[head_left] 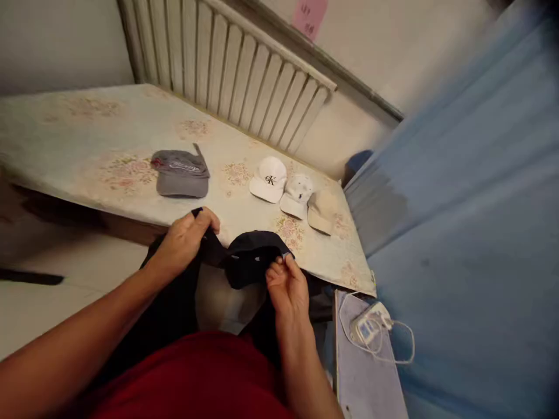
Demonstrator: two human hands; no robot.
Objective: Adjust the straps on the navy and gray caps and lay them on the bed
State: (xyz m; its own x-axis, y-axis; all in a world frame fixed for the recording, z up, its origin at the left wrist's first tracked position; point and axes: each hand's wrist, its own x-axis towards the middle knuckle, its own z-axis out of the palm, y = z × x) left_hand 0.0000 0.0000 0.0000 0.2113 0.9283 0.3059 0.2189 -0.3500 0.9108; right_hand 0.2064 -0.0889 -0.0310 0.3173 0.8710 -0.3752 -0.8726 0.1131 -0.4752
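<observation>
A black baseball cap [251,265] is held up between both of my hands, just off the table's front edge, with part of its inside facing me. My left hand [186,235] is closed on a dark part at the cap's left end; which part it is cannot be made out. With thumb and fingers, my right hand [288,285] pinches the cap's right edge. Beyond my left hand a grey cap [181,174] with pale lettering lies on the table. Further right stand a white cap [268,180] with black letters, a white cap [297,195] with a small dark emblem, and a beige cap [321,212].
The table [233,154] wears a flowered cover. A radiator [231,70] runs along the wall behind it. Blue curtains [471,233] hang at the right. Below them, a small stand [367,384] bears a power strip [371,326] with a looped white cable.
</observation>
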